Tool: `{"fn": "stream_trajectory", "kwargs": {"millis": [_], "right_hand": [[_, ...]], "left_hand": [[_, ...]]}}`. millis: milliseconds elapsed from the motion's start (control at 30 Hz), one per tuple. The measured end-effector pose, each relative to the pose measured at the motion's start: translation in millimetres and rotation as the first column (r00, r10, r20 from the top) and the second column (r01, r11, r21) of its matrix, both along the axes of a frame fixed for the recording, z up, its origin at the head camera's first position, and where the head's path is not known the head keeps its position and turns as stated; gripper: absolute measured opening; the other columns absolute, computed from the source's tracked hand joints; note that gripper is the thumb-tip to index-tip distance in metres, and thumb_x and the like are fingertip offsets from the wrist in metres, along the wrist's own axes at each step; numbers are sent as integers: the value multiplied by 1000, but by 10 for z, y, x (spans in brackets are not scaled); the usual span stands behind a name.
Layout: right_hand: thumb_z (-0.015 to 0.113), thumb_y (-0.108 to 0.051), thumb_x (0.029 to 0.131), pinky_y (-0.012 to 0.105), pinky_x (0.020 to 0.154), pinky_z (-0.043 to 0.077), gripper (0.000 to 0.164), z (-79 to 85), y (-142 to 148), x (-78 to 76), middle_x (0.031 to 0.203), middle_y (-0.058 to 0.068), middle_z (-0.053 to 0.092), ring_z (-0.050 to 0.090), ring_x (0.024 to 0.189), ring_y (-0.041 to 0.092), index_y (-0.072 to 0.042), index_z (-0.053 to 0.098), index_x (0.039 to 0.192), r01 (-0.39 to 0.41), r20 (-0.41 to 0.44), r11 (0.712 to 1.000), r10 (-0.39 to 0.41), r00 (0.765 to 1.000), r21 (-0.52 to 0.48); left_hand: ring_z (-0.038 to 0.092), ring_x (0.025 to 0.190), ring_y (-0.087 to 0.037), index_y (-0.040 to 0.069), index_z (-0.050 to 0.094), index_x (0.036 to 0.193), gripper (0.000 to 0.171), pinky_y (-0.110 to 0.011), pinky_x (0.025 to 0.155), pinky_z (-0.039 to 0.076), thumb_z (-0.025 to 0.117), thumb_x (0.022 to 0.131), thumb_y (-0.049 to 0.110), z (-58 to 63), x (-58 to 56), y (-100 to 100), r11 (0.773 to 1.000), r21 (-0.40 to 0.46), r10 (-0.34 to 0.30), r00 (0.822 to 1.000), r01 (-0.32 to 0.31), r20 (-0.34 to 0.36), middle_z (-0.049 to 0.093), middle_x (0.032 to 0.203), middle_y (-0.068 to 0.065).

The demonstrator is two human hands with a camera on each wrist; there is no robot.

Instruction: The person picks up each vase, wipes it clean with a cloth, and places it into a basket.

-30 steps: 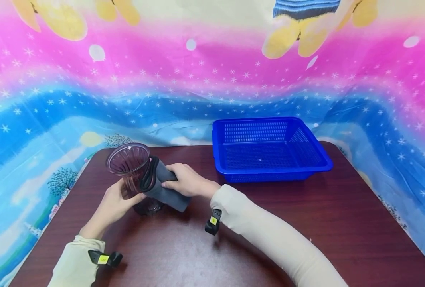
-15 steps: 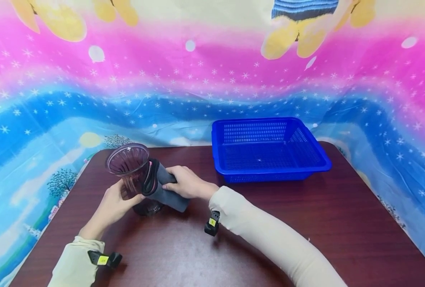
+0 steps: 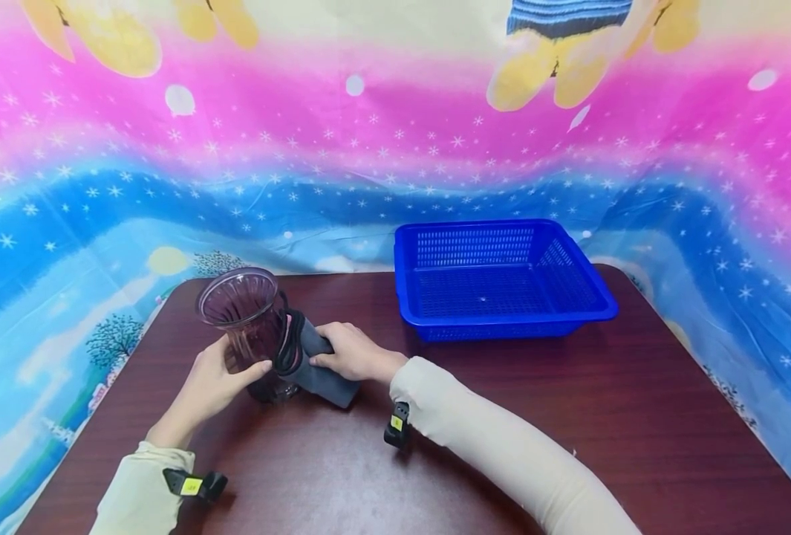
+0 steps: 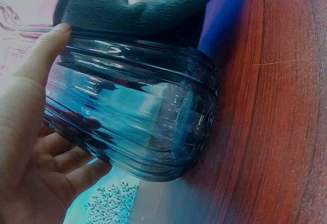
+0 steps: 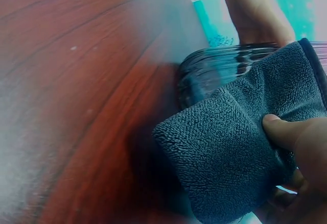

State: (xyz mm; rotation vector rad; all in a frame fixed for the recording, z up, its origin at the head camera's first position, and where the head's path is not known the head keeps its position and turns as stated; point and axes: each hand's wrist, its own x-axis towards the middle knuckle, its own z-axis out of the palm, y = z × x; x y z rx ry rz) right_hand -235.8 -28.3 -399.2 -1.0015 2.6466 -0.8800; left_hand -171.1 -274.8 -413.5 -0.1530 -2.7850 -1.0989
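Note:
A purple-tinted ribbed glass vase [image 3: 238,297] with a flared rim stands tilted at the left of the table. My left hand [image 3: 208,383] grips it round the middle, thumb on the near side. In the left wrist view the fingers wrap under the vase [image 4: 133,106]. My right hand [image 3: 355,353] pinches a folded dark grey cloth [image 3: 321,379] with black edging against the vase's right side. The right wrist view shows the cloth [image 5: 225,137] with its fuzzy pile, the thumb pressing into a fold and the vase's base partly behind it.
A blue plastic basket [image 3: 502,327] with perforated walls sits at the back right of the brown wooden table [image 3: 636,416]. A patterned cloth backdrop [image 3: 342,178] hangs behind the table and along its sides.
The right hand and the cloth have slid a little down and to the right along the vase's side. The left hand and the vase have stayed in place.

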Motion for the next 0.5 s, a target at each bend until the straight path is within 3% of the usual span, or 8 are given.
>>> {"fn": "stream_trajectory", "kwargs": {"millis": [333,500], "right_hand": [[73,-27,94,20,68,46,24,-147,14,24,89,-5,66,58,76,8,-15,69,115,15,16,1000,-15,1000,27],[73,-27,94,20,69,46,24,-206,12,27,89,-5,66,58,77,8,-14,69,114,21,20,999,-22,1000,42]], "left_hand": [[66,114,-40,-3,53,136,64,-52,93,55,75,90,37,-13,-5,-10,1000,-9,9,1000,-9,0,67,125,-27],[68,111,-37,-3,55,134,62,-39,88,57,76,90,36,-18,-6,-8,1000,-10,4,1000,-4,-13,69,122,-25]]}}
